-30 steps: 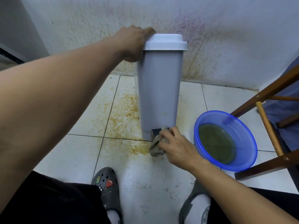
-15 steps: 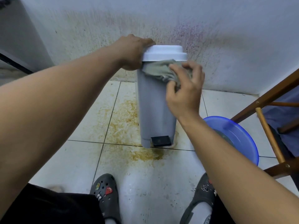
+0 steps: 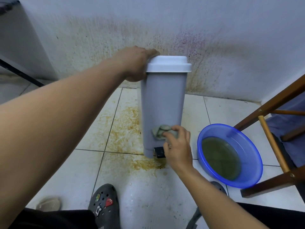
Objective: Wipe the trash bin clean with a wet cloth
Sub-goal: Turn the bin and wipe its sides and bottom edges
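Fingers [image 3: 166,134] pressing cloth [image 3: 160,132], bin [image 3: 163,103] unlabelled

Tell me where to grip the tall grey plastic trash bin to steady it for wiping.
Grip the tall grey plastic trash bin at its top rim, under the white lid, coming from the left as the left hand does: it is tall and narrow, so likely tippy.
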Demonstrator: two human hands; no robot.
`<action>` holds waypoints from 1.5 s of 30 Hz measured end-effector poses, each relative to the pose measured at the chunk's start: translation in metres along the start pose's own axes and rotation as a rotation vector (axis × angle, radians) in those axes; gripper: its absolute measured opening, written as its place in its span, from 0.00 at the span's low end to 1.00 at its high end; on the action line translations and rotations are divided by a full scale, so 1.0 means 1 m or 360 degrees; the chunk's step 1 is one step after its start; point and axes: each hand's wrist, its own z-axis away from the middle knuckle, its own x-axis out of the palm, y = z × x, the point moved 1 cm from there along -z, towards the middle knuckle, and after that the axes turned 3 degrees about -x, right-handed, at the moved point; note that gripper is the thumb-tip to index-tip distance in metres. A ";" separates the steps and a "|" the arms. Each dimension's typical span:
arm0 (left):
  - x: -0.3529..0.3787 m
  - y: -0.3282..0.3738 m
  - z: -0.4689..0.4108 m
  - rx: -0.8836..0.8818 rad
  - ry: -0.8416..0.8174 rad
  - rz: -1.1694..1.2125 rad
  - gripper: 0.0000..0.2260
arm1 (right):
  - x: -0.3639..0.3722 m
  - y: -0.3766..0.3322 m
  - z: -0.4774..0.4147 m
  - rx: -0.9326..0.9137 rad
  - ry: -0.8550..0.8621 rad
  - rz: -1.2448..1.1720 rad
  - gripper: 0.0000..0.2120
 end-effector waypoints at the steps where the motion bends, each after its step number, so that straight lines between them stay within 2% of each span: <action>1: 0.000 0.002 0.004 0.0005 0.0008 -0.0019 0.31 | -0.004 0.001 0.002 0.0194 0.0120 -0.0174 0.12; 3: -0.001 0.007 0.013 0.0028 0.0036 -0.0046 0.31 | -0.017 -0.006 -0.003 0.0567 0.0327 -0.0478 0.10; 5: -0.004 0.014 0.025 0.0069 0.0064 -0.0068 0.31 | -0.029 -0.016 -0.013 0.0895 0.0355 -0.0700 0.09; 11: -0.008 0.037 0.063 0.0177 -0.0046 -0.0325 0.37 | -0.040 -0.022 -0.031 0.1565 0.0524 -0.1211 0.07; 15: -0.004 0.055 0.084 0.0317 0.0003 -0.0448 0.39 | -0.059 -0.019 -0.041 0.1649 0.0659 -0.1591 0.06; 19: 0.019 0.079 0.103 0.0607 0.0151 -0.0534 0.39 | -0.078 -0.012 -0.043 0.1665 0.0625 -0.1803 0.10; 23: 0.044 0.076 0.099 0.0973 0.0213 -0.0290 0.37 | -0.084 0.005 -0.030 0.1703 0.0618 -0.1804 0.07; 25: 0.046 0.067 0.089 0.1048 0.0175 -0.0179 0.34 | -0.082 0.013 -0.023 0.1758 0.0638 -0.1772 0.06; 27: 0.045 0.053 0.074 0.0956 0.0128 -0.0182 0.36 | -0.082 0.017 -0.020 0.1826 0.0644 -0.1759 0.07; 30: 0.046 0.034 0.054 0.0700 -0.0066 -0.0260 0.45 | -0.085 0.019 -0.017 0.1830 0.0593 -0.1709 0.12; 33: 0.046 0.030 0.039 0.0587 -0.0291 -0.0194 0.53 | -0.086 0.020 -0.018 0.1759 0.0575 -0.1629 0.08; 35: 0.050 0.031 0.035 0.0562 -0.0348 -0.0192 0.55 | -0.087 0.022 -0.020 0.1755 0.0547 -0.1621 0.05; 39: 0.060 0.040 0.044 0.0391 -0.0320 -0.0151 0.57 | -0.090 0.037 -0.041 0.1818 0.0497 -0.1638 0.12; 42: 0.061 0.049 0.054 0.0183 -0.0290 -0.0138 0.58 | -0.095 0.051 -0.064 0.1812 0.0404 -0.1574 0.09; 45: 0.061 0.068 0.068 -0.0049 -0.0145 -0.0304 0.57 | -0.099 0.062 -0.074 0.1821 0.0423 -0.1543 0.09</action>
